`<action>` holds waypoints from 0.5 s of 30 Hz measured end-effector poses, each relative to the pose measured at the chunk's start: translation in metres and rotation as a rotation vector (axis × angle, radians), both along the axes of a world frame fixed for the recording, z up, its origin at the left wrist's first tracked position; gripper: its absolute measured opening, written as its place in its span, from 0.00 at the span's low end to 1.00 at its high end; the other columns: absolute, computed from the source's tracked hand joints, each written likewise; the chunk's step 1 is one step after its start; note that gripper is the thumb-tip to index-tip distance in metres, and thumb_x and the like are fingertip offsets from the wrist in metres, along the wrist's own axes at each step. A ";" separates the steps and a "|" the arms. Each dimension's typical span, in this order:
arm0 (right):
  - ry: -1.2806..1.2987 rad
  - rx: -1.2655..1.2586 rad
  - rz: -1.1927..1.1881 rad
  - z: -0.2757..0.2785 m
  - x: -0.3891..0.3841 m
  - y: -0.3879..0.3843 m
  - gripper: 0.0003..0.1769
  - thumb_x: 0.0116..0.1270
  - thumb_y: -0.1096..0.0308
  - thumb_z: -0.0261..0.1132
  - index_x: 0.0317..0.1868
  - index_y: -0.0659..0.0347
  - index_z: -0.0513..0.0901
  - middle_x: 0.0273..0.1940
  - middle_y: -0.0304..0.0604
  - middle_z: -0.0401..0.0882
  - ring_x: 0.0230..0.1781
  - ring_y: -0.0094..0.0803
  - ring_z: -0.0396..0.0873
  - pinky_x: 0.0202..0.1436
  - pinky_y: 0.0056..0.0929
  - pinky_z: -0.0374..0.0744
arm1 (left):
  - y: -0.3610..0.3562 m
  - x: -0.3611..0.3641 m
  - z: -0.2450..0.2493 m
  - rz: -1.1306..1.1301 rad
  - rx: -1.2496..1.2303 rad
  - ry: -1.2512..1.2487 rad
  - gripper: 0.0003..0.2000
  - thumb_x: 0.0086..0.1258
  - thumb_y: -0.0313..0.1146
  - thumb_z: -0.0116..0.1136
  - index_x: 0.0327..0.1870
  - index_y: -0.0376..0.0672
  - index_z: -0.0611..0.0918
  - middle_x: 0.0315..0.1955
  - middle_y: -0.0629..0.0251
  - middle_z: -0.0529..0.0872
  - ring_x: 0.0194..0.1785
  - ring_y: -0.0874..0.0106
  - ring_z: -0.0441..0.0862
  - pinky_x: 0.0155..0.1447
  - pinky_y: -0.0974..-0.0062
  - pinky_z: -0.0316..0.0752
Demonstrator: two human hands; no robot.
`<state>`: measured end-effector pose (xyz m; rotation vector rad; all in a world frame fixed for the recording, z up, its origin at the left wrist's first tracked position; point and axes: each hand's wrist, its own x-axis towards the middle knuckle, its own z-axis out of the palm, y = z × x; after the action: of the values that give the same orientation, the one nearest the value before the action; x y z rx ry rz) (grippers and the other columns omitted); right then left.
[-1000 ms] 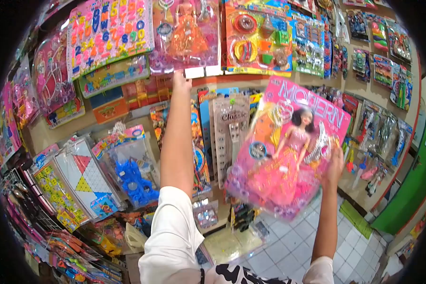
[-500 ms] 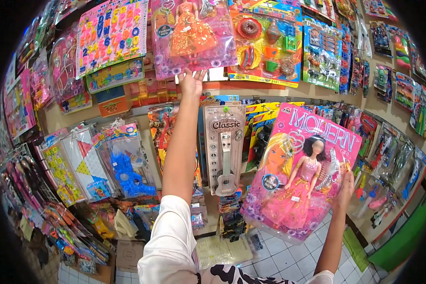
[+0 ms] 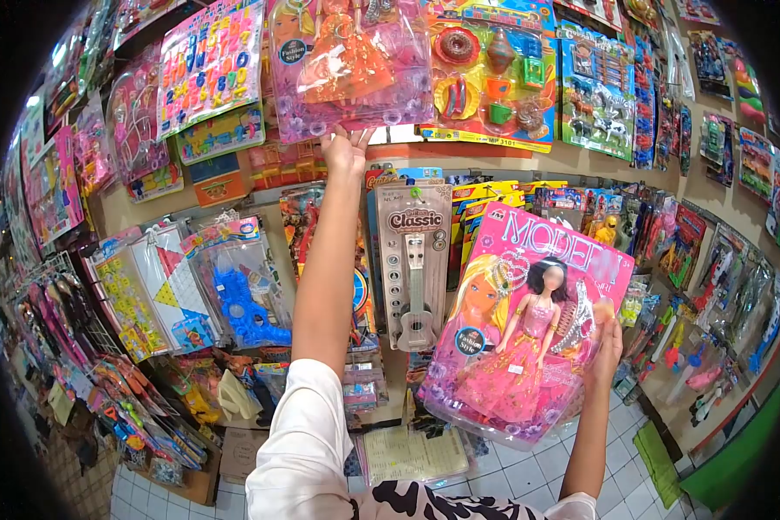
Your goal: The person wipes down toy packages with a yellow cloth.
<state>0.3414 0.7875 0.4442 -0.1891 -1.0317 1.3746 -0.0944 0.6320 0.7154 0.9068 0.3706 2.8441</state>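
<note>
- Right hand (image 3: 605,351) pinches the right edge of the pink-dress pack (image 3: 524,334), beside the toy guitar (image 3: 417,303); keep it unbent.
- Left hand (image 3: 345,154) touches the orange-dress pack (image 3: 349,65) underneath, whether pinching I cannot tell; press gently.

I had open air between the left forearm (image 3: 325,260) and the pink-dress doll pack (image 3: 524,347); the guitar pack (image 3: 418,277) closed off the depth behind, and the orange-dress doll pack (image 3: 351,74) barred the way above the left hand (image 3: 345,156).
</note>
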 end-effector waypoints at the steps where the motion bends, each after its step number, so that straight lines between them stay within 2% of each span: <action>1: -0.013 0.007 -0.004 -0.001 0.001 0.001 0.16 0.73 0.60 0.53 0.53 0.63 0.74 0.48 0.36 0.77 0.46 0.21 0.76 0.50 0.21 0.74 | -0.001 0.004 -0.003 0.000 -0.005 -0.016 0.18 0.71 0.20 0.30 0.60 0.41 0.53 0.56 0.58 0.64 0.57 0.46 0.70 0.57 0.41 0.75; 3: -0.039 0.022 -0.013 -0.004 0.001 0.003 0.16 0.73 0.60 0.53 0.53 0.63 0.74 0.48 0.36 0.77 0.46 0.21 0.76 0.50 0.21 0.74 | -0.002 0.010 -0.011 0.017 -0.025 0.057 0.17 0.71 0.21 0.30 0.59 0.41 0.56 0.54 0.57 0.67 0.55 0.47 0.73 0.57 0.42 0.75; 4: -0.032 0.019 -0.033 -0.003 0.001 0.002 0.14 0.73 0.60 0.54 0.49 0.61 0.74 0.46 0.35 0.77 0.44 0.19 0.75 0.48 0.20 0.74 | -0.002 0.013 -0.015 0.024 -0.034 0.094 0.16 0.71 0.21 0.30 0.59 0.41 0.57 0.53 0.57 0.68 0.54 0.48 0.74 0.57 0.42 0.74; 6: -0.016 0.013 -0.076 0.000 0.001 -0.003 0.11 0.73 0.60 0.54 0.42 0.59 0.75 0.41 0.32 0.76 0.41 0.16 0.73 0.44 0.17 0.73 | 0.000 0.013 -0.026 -0.020 -0.051 0.034 0.13 0.72 0.23 0.33 0.56 0.43 0.59 0.47 0.58 0.72 0.46 0.56 0.78 0.53 0.44 0.77; 7: -0.007 0.021 -0.082 0.000 0.003 -0.001 0.11 0.73 0.60 0.54 0.43 0.59 0.75 0.41 0.32 0.76 0.41 0.16 0.74 0.44 0.17 0.73 | 0.001 0.013 -0.031 -0.043 -0.057 0.007 0.12 0.73 0.24 0.35 0.55 0.44 0.60 0.43 0.59 0.74 0.41 0.59 0.80 0.51 0.44 0.79; 8: 0.001 0.028 -0.087 -0.002 0.007 0.004 0.11 0.73 0.61 0.54 0.43 0.60 0.75 0.42 0.32 0.76 0.41 0.16 0.74 0.45 0.17 0.73 | 0.001 0.014 -0.040 -0.055 -0.090 0.079 0.10 0.73 0.25 0.37 0.52 0.44 0.64 0.44 0.58 0.75 0.41 0.60 0.79 0.53 0.45 0.78; 11: 0.006 0.003 -0.159 0.007 0.017 -0.001 0.14 0.73 0.61 0.54 0.48 0.62 0.75 0.43 0.34 0.77 0.42 0.17 0.74 0.46 0.18 0.73 | -0.012 0.038 -0.074 -0.128 -0.151 0.068 0.08 0.73 0.26 0.40 0.50 0.44 0.67 0.42 0.59 0.76 0.42 0.62 0.78 0.49 0.50 0.79; 15: 0.011 0.001 -0.191 0.018 0.043 0.003 0.17 0.73 0.59 0.53 0.51 0.63 0.75 0.47 0.35 0.77 0.46 0.20 0.75 0.49 0.21 0.73 | -0.048 0.085 -0.142 -0.336 -0.264 -0.002 0.12 0.71 0.25 0.44 0.53 0.46 0.67 0.40 0.60 0.78 0.42 0.64 0.78 0.43 0.58 0.79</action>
<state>0.3845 0.7908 0.4626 -0.2718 -0.9790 1.2011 -0.0095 0.5837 0.5732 0.8241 0.5237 2.4222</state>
